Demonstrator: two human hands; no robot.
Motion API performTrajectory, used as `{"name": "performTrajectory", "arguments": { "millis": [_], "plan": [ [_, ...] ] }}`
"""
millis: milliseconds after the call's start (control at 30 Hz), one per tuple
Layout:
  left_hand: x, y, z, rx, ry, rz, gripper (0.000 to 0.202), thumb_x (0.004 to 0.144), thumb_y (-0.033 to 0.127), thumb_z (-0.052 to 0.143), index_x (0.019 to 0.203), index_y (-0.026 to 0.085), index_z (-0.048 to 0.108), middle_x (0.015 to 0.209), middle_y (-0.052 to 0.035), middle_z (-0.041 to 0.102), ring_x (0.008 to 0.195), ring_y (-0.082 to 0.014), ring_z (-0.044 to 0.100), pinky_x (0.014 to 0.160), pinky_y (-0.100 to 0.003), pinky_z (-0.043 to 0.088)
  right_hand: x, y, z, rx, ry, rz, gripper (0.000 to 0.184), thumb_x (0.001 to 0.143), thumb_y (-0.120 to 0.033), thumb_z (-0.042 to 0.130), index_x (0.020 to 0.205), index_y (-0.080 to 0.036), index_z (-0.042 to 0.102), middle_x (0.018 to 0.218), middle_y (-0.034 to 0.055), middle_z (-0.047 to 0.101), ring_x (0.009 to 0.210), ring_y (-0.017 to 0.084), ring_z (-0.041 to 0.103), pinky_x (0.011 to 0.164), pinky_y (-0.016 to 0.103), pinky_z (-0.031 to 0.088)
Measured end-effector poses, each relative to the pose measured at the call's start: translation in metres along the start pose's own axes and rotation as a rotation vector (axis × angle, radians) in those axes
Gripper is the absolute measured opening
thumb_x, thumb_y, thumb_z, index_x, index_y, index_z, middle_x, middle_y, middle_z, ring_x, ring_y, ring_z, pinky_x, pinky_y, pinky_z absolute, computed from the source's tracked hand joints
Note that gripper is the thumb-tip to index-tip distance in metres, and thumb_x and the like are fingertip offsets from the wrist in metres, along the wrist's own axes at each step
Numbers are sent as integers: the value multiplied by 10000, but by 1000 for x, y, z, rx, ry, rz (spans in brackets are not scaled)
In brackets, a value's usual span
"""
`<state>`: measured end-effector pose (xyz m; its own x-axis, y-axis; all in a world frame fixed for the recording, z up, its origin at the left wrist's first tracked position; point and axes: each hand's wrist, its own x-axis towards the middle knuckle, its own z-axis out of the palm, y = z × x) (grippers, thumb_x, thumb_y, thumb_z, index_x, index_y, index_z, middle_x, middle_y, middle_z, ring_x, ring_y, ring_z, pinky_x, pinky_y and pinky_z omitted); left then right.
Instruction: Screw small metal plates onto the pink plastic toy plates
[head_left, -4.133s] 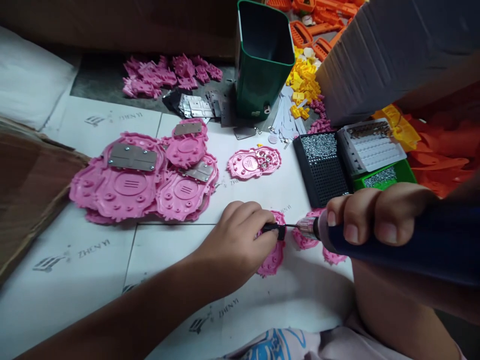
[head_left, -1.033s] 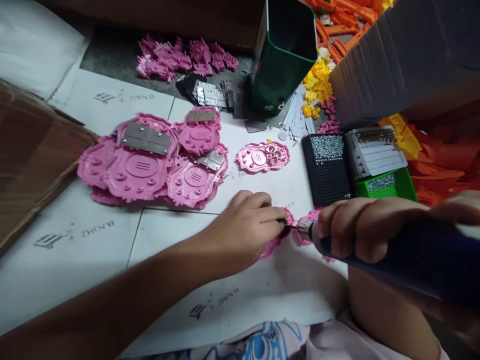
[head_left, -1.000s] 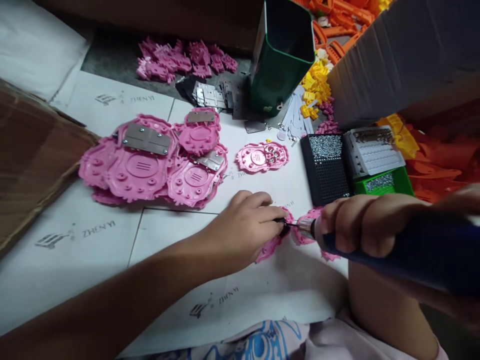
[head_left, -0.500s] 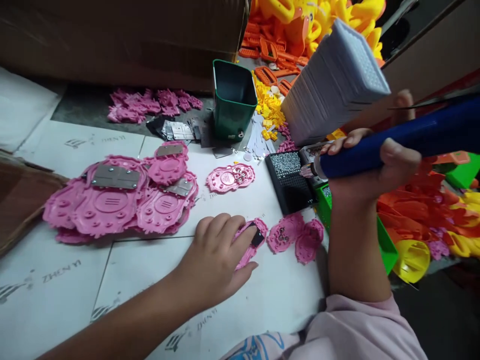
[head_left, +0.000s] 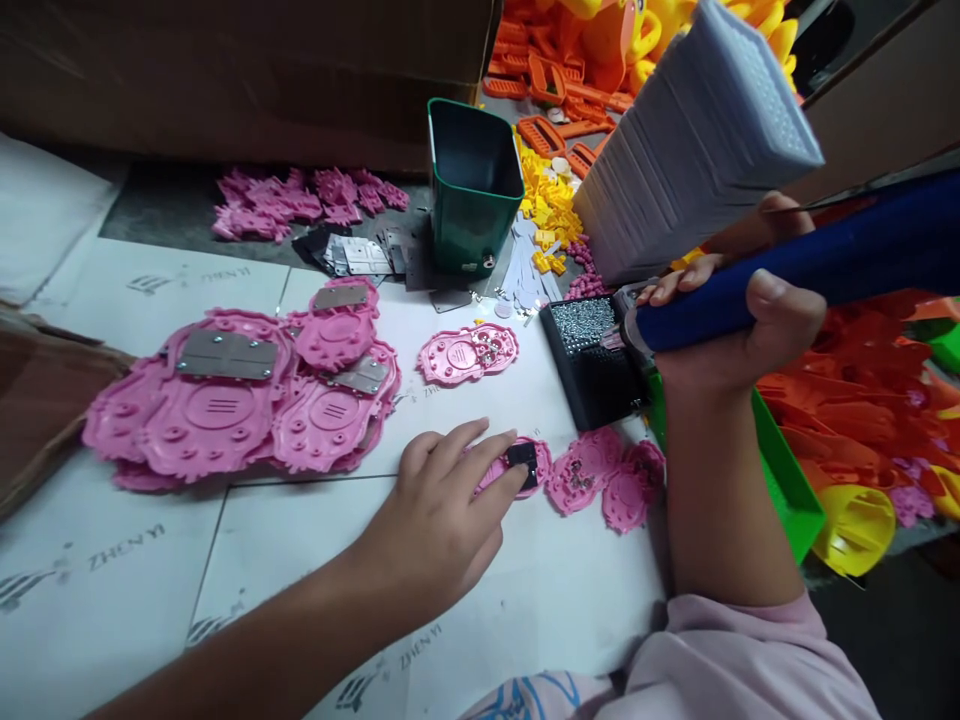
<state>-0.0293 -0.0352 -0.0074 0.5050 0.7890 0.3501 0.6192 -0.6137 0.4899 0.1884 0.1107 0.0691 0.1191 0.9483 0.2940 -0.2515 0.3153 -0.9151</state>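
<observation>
My left hand (head_left: pixel 450 500) lies over a pink plastic shell piece (head_left: pixel 539 466), its fingers touching the piece and partly hiding it. A small black plate (head_left: pixel 523 463) sits on that piece near my fingertips. My right hand (head_left: pixel 750 320) is wrapped round a blue power screwdriver (head_left: pixel 720 310), held tilted with its tip down at a black screw tray (head_left: pixel 600 385). Small silver screws (head_left: pixel 579 326) fill the tray's far part. To the right of my left hand lie two more pink pieces (head_left: pixel 589 470). Another pink shell with metal parts (head_left: pixel 469 354) rests beyond my fingers.
Stacked pink shells with metal plates (head_left: pixel 214 400) lie left. At the back stand a green bin (head_left: pixel 476 220), loose metal plates (head_left: pixel 360 255) and a tall white stack (head_left: pixel 690 150). A green tray (head_left: pixel 784 480) and orange parts (head_left: pixel 840 380) are right; a cardboard box (head_left: pixel 240 80) borders the back.
The pink piece under my left hand has turned to lie more sideways, and my fingers have straightened over it. The screwdriver tip stays at the screw tray. The view has shifted slightly.
</observation>
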Motion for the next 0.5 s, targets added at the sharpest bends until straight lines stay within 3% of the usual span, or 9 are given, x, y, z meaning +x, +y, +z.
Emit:
{"name": "performTrajectory", "arguments": {
  "millis": [300, 500],
  "plan": [
    [3, 1, -1, 39, 22, -45, 239, 916, 161, 543, 1119, 139, 667, 1281, -185, 623, 1202, -387, 508, 907, -541, 384, 0, -2, 7, -76, 47, -5, 418, 576, -308, 583, 992, -299, 551, 530, -85, 581, 489, 143, 558, 502, 291, 431],
    [6, 2, -3, 57, 22, -50, 236, 922, 174, 553, 1118, 142, 680, 1223, -170, 657, 1138, -376, 528, 877, -520, 379, 1, -19, 0, -84, -12, -47, 427, 602, -328, 571, 1025, -286, 528, 583, -62, 605, 535, 164, 558, 541, 326, 480]
  ]
}}
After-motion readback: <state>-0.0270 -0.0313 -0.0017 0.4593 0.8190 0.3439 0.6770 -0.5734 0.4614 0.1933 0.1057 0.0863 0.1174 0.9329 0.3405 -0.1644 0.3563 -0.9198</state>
